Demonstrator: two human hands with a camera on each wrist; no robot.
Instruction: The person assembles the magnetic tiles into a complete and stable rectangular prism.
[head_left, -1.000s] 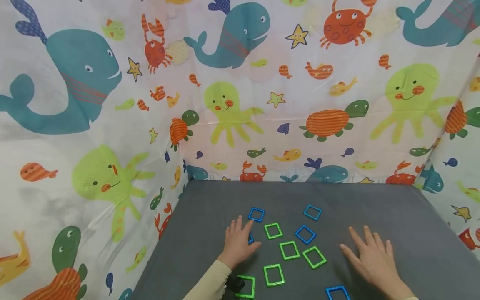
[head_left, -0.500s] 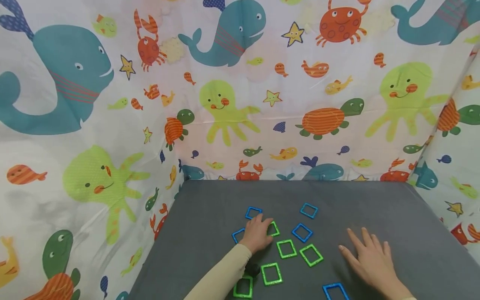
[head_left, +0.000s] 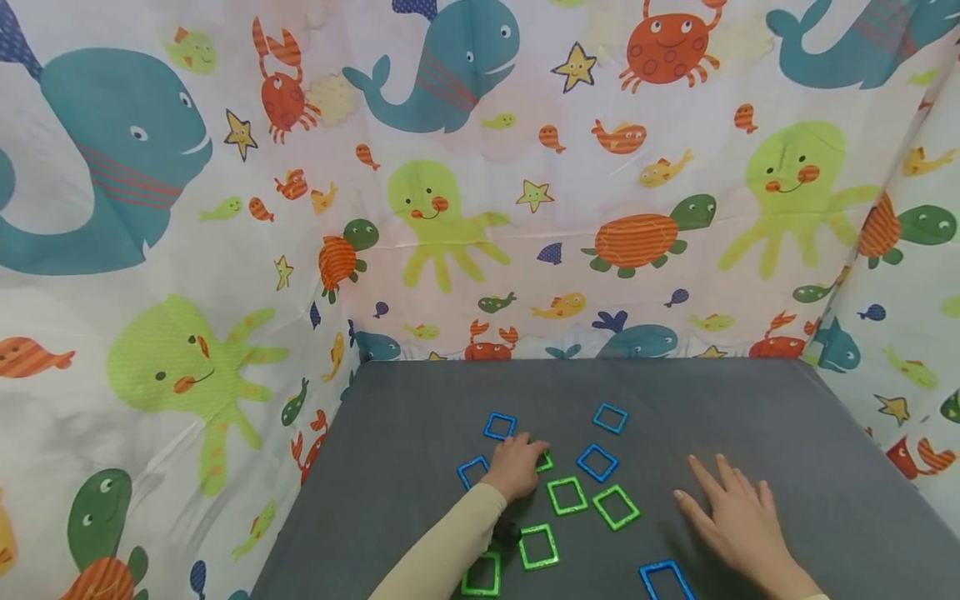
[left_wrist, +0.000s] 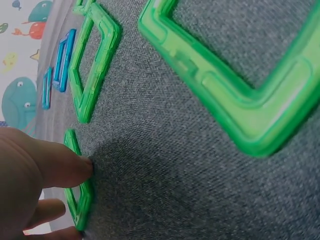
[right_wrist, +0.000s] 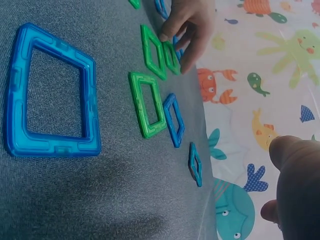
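In the head view my left hand (head_left: 516, 468) reaches over a green square magnetic tile (head_left: 545, 461), fingers bent. The left wrist view shows its thumb at one edge of that green tile (left_wrist: 85, 197) and other fingers at the far side, pinching it flat on the cloth. Part of the tile is hidden by the hand. My right hand (head_left: 744, 521) is held over the grey surface with its fingers spread, holding nothing. A blue square tile (head_left: 666, 581) lies nearest to it, also large in the right wrist view.
Other green tiles (head_left: 567, 496) lie around the middle of the grey table (head_left: 420, 392). Several blue tiles (head_left: 597, 462) lie farther back and to the left. A patterned curtain (head_left: 450, 250) with sea animals stands behind and at both sides.
My left hand has moved right from above a blue tile onto the green tile, its fingers bending round it. My right hand stays nearly in place. The head view has shifted slightly.
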